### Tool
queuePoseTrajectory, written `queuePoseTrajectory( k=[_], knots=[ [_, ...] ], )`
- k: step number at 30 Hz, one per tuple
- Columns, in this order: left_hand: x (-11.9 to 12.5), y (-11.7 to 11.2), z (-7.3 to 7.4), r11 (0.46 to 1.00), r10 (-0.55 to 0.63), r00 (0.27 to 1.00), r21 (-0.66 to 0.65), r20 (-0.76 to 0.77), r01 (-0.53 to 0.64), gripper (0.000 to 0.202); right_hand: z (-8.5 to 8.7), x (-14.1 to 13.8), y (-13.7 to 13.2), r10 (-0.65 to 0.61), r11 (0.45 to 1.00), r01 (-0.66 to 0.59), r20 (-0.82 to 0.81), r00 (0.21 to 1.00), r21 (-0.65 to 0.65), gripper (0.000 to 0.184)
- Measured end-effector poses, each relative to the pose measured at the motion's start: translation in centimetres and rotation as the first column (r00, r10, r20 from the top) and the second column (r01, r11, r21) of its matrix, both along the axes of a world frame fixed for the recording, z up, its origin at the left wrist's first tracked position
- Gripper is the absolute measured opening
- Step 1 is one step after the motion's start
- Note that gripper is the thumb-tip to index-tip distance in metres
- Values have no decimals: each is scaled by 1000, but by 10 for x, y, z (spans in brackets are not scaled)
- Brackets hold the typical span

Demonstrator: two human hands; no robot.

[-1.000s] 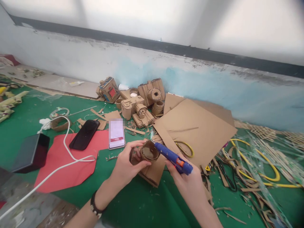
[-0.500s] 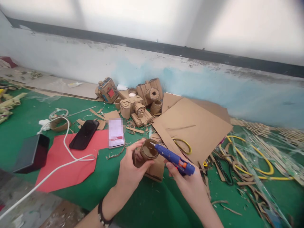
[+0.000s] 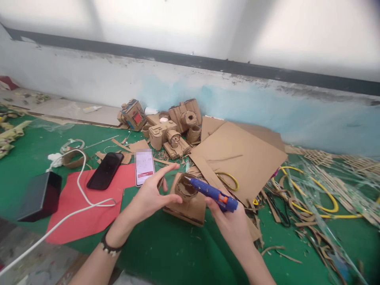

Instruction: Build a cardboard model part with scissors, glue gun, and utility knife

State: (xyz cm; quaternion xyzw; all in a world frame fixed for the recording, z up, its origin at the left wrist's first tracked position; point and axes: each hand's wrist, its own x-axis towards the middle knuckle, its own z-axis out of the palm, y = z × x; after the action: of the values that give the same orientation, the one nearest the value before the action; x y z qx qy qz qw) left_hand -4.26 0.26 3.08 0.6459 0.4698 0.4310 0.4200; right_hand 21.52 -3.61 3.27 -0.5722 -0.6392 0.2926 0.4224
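Observation:
A round cardboard ring (image 3: 185, 189) stands upright on a flat cardboard box (image 3: 190, 213) in front of me. My left hand (image 3: 154, 190) is just left of the ring, fingers and thumb spread, with no clear grip on it. In my right hand (image 3: 227, 219) is a blue glue gun (image 3: 212, 193), its pale nozzle pointing left over the ring's opening. My fingers wrap round its handle, which is mostly hidden.
Behind lie several cardboard camera models (image 3: 163, 132) and large cardboard sheets (image 3: 240, 158). To the left are a black phone (image 3: 105, 171), a lit phone (image 3: 145, 168), red paper (image 3: 77, 202), a dark box (image 3: 40, 196) and a white cable (image 3: 78, 174). Yellow tubing (image 3: 332, 204) and scraps lie right.
My left hand has let go of the cardboard ring and drawn slightly left, fingers opening. The glue gun has shifted a little left, its nozzle still over the ring.

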Motion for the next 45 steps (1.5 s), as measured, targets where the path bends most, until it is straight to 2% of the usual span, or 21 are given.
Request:
queuePoseTrajectory(
  k=[2, 5, 9, 13, 17, 21, 25, 32, 45],
  knots=[
    [-6, 10, 2, 997, -77, 995, 13, -66, 78, 90, -2, 1, -1, 3, 999, -4, -23, 1000, -38, 47],
    [-5, 19, -1, 981, -192, 979, 20, -74, 194, 92, -6, 3, -1, 2, 998, -4, -31, 1000, -67, 49],
    [4, 22, -5, 972, -233, 972, 14, -11, 233, 85, -7, 3, 0, 11, 999, -12, -20, 1000, -37, 48],
    [12, 17, -6, 979, -200, 978, -11, 59, 201, 68, 0, 2, 2, 31, 999, -31, 15, 999, 30, 41],
    [19, 6, -8, 995, -99, 995, -3, 26, 99, 65, 5, 0, 3, 44, 996, -46, 31, 999, 78, 41],
    [27, -9, -13, 997, 32, 999, 64, -34, -30, 60, 6, 1, 1, 68, 995, -73, 59, 996, 74, 41],
    [34, -19, -20, 983, 101, 995, 155, -24, -96, 59, 5, 3, -2, 95, 994, -98, 52, 994, 53, 40],
    [34, -19, -24, 979, 102, 994, 180, -51, -91, 60, 1, 3, -2, 88, 996, -88, -9, 996, -10, 40],
    [34, -20, -25, 980, 102, 992, 177, -75, -88, 60, 2, -3, 4, 65, 998, -65, 0, 998, 13, 43]
  ],
)
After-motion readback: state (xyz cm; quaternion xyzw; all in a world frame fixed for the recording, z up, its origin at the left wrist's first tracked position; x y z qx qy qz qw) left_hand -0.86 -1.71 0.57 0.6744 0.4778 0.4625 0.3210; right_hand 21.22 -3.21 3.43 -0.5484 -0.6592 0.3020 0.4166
